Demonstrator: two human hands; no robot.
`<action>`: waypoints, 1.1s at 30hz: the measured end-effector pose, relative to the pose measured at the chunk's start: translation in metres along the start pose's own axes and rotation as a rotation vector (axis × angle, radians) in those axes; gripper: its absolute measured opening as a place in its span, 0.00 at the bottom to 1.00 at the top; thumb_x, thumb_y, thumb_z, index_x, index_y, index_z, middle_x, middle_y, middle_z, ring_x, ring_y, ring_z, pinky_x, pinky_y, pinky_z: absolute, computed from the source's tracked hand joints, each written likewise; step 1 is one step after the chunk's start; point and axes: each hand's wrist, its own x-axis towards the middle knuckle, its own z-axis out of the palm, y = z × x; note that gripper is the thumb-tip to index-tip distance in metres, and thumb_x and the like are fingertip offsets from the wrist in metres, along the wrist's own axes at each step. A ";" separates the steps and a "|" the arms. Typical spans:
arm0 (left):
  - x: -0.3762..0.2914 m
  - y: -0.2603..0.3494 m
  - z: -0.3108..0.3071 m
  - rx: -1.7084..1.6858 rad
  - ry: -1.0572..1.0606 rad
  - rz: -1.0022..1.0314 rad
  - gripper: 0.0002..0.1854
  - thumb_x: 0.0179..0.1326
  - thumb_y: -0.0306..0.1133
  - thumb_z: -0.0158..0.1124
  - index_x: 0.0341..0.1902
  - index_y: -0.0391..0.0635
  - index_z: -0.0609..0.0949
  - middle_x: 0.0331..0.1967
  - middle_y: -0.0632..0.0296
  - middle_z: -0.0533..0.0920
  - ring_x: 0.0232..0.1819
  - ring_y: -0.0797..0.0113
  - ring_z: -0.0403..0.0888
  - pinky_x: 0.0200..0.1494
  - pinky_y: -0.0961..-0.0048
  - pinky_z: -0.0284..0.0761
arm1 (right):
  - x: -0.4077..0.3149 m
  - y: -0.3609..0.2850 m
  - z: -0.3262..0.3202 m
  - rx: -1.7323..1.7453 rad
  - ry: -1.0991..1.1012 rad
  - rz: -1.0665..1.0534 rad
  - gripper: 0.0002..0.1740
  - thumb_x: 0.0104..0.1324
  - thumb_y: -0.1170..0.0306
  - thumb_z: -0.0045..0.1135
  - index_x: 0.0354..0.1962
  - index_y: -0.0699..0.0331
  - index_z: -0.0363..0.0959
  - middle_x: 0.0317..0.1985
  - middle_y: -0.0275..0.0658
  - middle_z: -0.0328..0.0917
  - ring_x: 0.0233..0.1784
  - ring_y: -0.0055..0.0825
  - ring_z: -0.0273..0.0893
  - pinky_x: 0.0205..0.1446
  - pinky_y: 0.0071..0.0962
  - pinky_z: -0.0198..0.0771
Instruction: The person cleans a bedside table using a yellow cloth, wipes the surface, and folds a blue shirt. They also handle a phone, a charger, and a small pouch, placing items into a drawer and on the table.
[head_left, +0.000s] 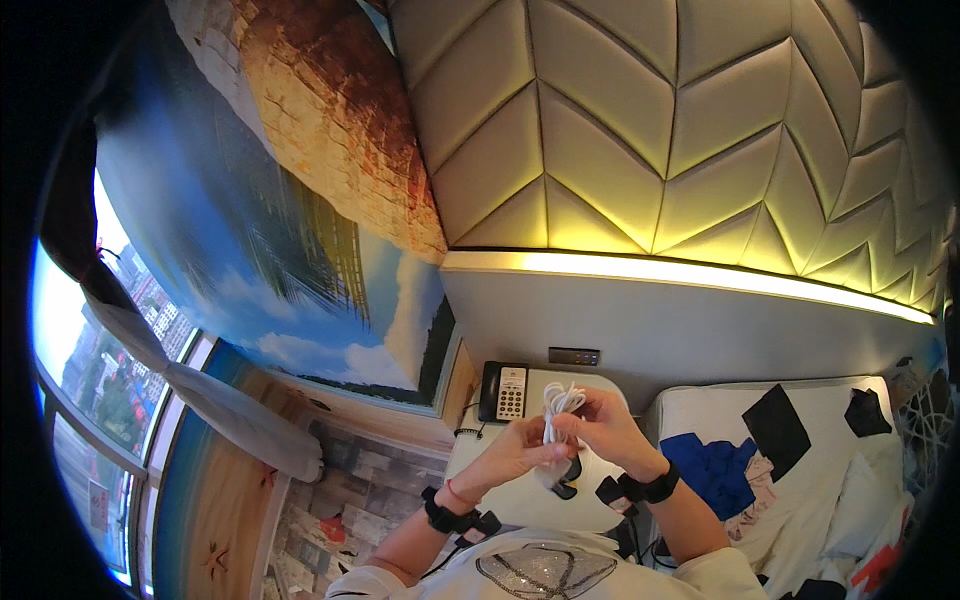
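A coiled white cable (561, 405) is held up between both hands, above a white bedside table (600, 487). From the left, my left hand (521, 448) grips the lower part of the bundle. My right hand (604, 424) closes its thumb and fingers on the coil from the right side. Below the hands, small black objects (566, 487) lie on the table, partly hidden; I cannot tell what they are. A dark desk telephone (502, 391) with a keypad stands at the table's back left. Both wrists wear black straps with small devices.
On the right is a bed (667, 409) with a blue garment (711, 469), a black flat item (778, 431) and a white pillow (851, 499). A wall panel (574, 356) sits behind the table. A curtain (240, 427) and window are on the left.
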 end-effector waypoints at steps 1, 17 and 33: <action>0.003 -0.002 0.004 0.043 0.044 -0.015 0.24 0.71 0.41 0.64 0.62 0.36 0.74 0.45 0.59 0.85 0.48 0.73 0.82 0.51 0.76 0.77 | 0.000 0.002 -0.005 -0.051 0.070 -0.083 0.09 0.67 0.69 0.65 0.41 0.64 0.79 0.30 0.28 0.79 0.32 0.09 0.73 0.36 0.15 0.71; 0.044 -0.001 0.051 -0.257 -0.181 -0.178 0.25 0.79 0.58 0.37 0.44 0.46 0.67 0.18 0.75 0.63 0.23 0.73 0.81 0.35 0.80 0.70 | -0.024 -0.005 -0.054 0.239 0.179 -0.093 0.16 0.76 0.60 0.53 0.49 0.63 0.80 0.38 0.28 0.79 0.44 0.12 0.71 0.48 0.18 0.68; 0.104 -0.057 0.131 -0.110 -0.161 -0.402 0.19 0.79 0.44 0.51 0.42 0.36 0.75 0.25 0.68 0.74 0.30 0.77 0.79 0.42 0.79 0.75 | -0.081 0.064 -0.114 0.058 0.580 -0.051 0.22 0.80 0.61 0.43 0.26 0.62 0.66 0.21 0.34 0.74 0.23 0.15 0.67 0.29 0.17 0.62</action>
